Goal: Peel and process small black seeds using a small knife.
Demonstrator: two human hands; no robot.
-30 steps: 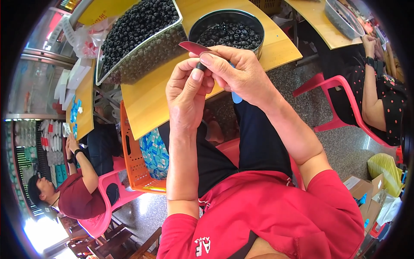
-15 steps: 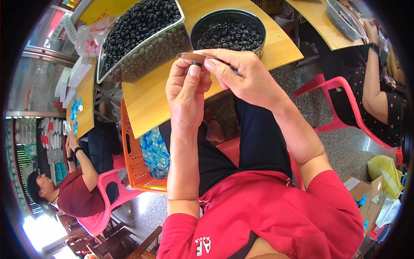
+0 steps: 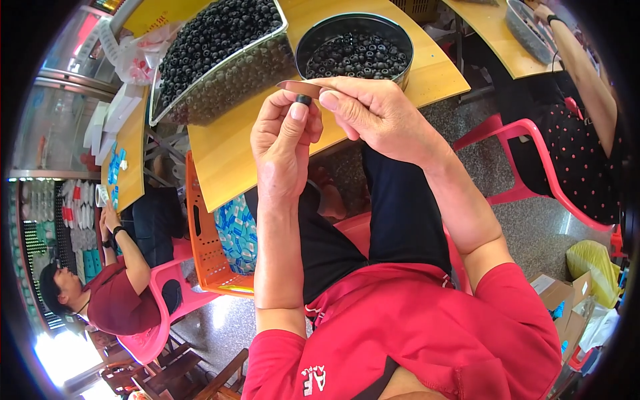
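My left hand (image 3: 283,130) pinches a small black round part (image 3: 303,99) between thumb and fingertips, with its flat end facing up. My right hand (image 3: 373,110) grips a short knife (image 3: 300,87), whose blade points left just above the part. Most of the knife's handle is hidden in my fingers. Just beyond my hands stands a round dark-rimmed tin (image 3: 408,57) with many small black ring-like parts (image 3: 360,57) in it. To its left, a large clear plastic bin (image 3: 230,87) is heaped with similar black parts (image 3: 213,47).
Both containers stand on a yellow wooden table (image 3: 223,157). An orange crate (image 3: 207,247) with blue-and-white packets (image 3: 237,230) sits by my left leg. One person (image 3: 127,293) sits at left, another (image 3: 577,147) at right on a pink chair (image 3: 533,133). Cardboard boxes (image 3: 570,320) lie at lower right.
My left hand has shifted slightly left with the black part, which now shows more below the blade. The person at right has stretched an arm farther toward the clear container there.
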